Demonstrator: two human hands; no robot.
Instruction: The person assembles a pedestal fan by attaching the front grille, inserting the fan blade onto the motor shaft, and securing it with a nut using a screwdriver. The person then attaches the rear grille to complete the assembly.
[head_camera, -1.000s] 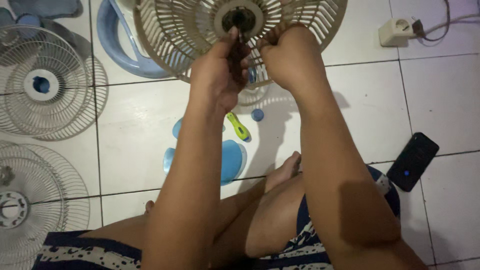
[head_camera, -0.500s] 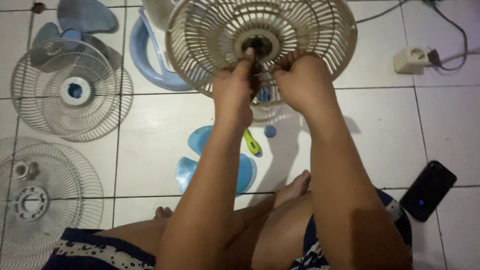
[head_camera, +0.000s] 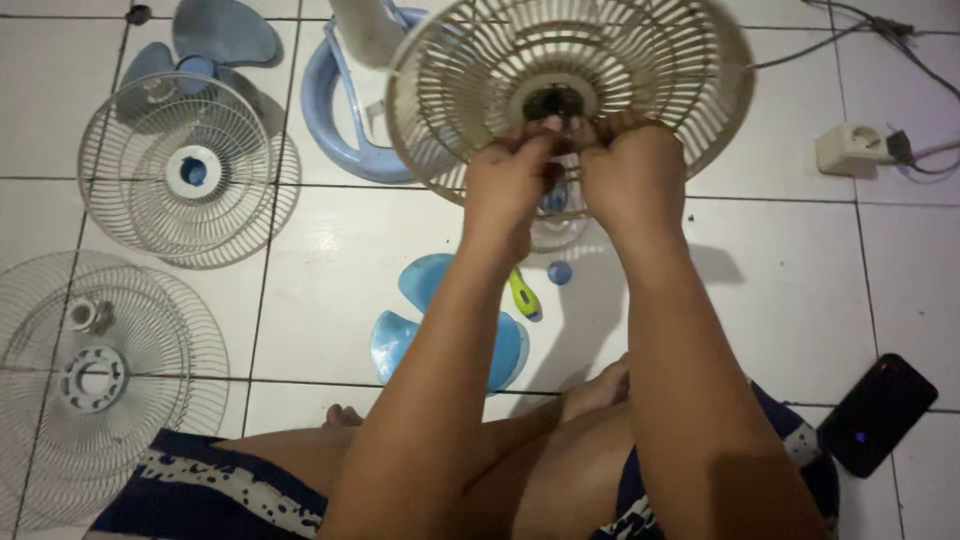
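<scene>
Hands are meeting at the centre hub (head_camera: 553, 103) of a beige plastic fan guard (head_camera: 570, 85), which is standing tilted up off the white tiled floor (head_camera: 780, 270) in front of the seated person. Left hand (head_camera: 508, 185) is curling closed, thumb and fingers pinching something dark and small at the hub; cannot tell what it is. Right hand (head_camera: 633, 172) is bunching into a loose fist right beside it, fingertips pressing at the same hub, knuckles touching the guard's ribs. Both forearms are reaching up from the lap.

Behind the guard a blue fan base (head_camera: 345, 120) with a pale stand is lying on the floor. Under the arms a light blue fan blade (head_camera: 440, 320) is lying flat, with a yellow-green screwdriver handle (head_camera: 523, 294) just beside it and a small blue round cap (head_camera: 560, 272) near that. Off to the left two wire guards are lying flat: one with a blue centre (head_camera: 190, 170), one with a white centre ring (head_camera: 95, 375). Another bluish blade (head_camera: 215, 35) is sitting at the top left. White power socket (head_camera: 850, 148) with cables is resting at the right; dark phone (head_camera: 880, 412) is lying near the right knee.
</scene>
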